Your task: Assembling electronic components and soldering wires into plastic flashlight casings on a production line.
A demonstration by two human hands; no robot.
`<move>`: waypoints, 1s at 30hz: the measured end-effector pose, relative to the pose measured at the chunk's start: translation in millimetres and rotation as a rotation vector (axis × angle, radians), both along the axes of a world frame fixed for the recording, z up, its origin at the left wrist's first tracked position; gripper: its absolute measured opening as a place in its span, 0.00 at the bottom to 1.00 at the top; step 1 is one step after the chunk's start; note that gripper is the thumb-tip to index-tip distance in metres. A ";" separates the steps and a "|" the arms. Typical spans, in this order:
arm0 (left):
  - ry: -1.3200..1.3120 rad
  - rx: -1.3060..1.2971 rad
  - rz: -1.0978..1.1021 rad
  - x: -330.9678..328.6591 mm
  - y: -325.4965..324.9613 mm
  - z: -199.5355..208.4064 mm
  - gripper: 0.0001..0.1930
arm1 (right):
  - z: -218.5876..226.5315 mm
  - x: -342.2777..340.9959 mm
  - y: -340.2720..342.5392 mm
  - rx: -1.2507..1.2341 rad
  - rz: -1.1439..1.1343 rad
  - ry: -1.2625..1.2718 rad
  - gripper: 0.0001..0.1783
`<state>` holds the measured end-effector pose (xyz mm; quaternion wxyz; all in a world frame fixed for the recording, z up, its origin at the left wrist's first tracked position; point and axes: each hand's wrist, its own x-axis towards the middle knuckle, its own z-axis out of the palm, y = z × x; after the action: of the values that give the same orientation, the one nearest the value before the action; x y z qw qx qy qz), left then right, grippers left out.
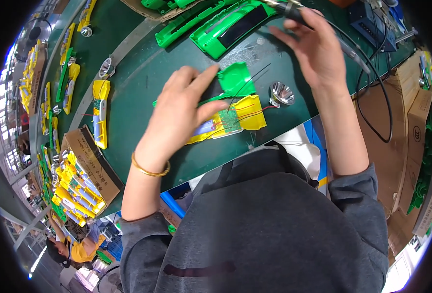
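Note:
My left hand (184,100), a gold bangle on its wrist, lies over a green plastic housing (238,78) with a dark panel. Its thumb and index finger are spread; the other fingertips are partly hidden. Just below is a yellow plastic holder (252,115) carrying a green circuit board (229,120) and thin red and black wires. A red wire leads to a shiny reflector cup (281,94) on its right. Raised at the upper right, my right hand (321,53) holds a soldering iron (292,11) by its dark handle, slightly blurred; the thumb stands apart from it.
Green housings (233,30) lie at the bench's far side. A blue box-shaped unit (371,27) and a looping black cable (391,122) are to the right. At left, a carton (96,168) holds several yellow assemblies; another yellow assembly (100,115) and a reflector (107,68) lie nearby.

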<state>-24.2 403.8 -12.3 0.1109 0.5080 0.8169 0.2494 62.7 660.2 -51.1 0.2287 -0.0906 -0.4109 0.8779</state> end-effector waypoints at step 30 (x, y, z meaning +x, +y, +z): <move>-0.564 0.340 0.573 36.8 -48.5 1.5 0.05 | 30.4 49.0 -61.4 0.112 0.238 -0.368 0.09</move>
<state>12.7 355.3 -10.9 0.1708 0.1839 0.8100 0.5300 111.7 598.8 -20.6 0.0496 -0.1872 -0.5016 0.8432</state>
